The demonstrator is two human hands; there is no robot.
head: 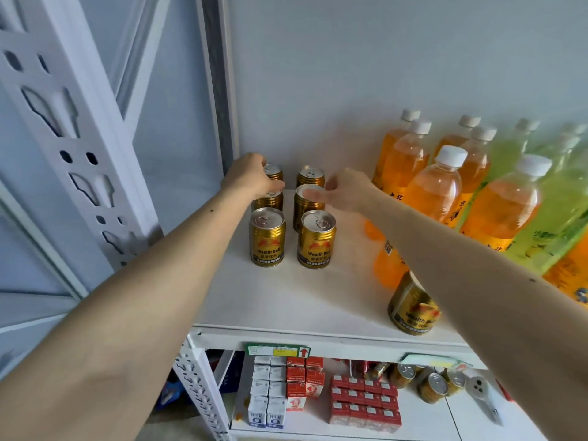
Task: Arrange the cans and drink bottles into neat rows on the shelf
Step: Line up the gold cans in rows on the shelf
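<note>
On the lower shelf (pixel 413 421), nearest the camera, small white cartons (pixel 267 393), red cartons (pixel 364 401) and a few gold cans (pixel 432 386) stood in groups. Above it, at the front right of the white upper shelf (pixel 286 300), a lone gold can (pixel 412 305) stood partly behind the right forearm.

Further in, six gold cans stood upright in two short columns. The front pair, the front-left can (pixel 267 237) and the front-right can (pixel 316 238), stood free of both hands, with a gap between them.

The left hand (pixel 251 176) reached over the left column with its fingers curled down around the top of the middle-left can (pixel 270 198), gripping it by the rim; the back-left can (pixel 273 171) stood just behind, partly hidden by the knuckles. The right hand (pixel 345 189) reached toward the right column with fingers loosely extended, its fingertips (pixel 313 195) resting on the lid of the middle-right can (pixel 307 202); whether they pinched the rim could not be told. The back-right can (pixel 311 176) stood untouched behind it.

To the right and further back, orange drink bottles (pixel 436 186) with white caps stood in rows, and green drink bottles (pixel 547 198) leaned beside them toward the right edge, against the pale wall (pixel 381 74).
</note>
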